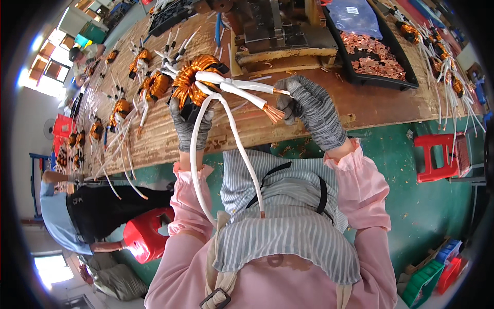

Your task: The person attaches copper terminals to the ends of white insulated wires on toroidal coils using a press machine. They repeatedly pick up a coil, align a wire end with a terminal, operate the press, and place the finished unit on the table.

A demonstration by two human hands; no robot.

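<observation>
A large copper-wound toroidal coil (194, 77) with black end pieces is held up over the table's near edge. My left hand (189, 126), in a grey knit glove, grips it from below. Thick white-sleeved leads come off the coil; two point right and two droop toward my apron. One lead (247, 95) ends in a fan of bare copper strands (274, 114). My right hand (311, 109), gloved alike, pinches the bare tip of the other right-hand lead (254, 86) between thumb and fingers.
Several more coils (154, 85) with white leads lie along the table's left side, others (437, 51) at far right. A dark metal press (280, 36) stands ahead. Beside it, a black tray (409, 77) holds copper terminals (378, 59). Another person (67, 211) works at left near a red stool (144, 234).
</observation>
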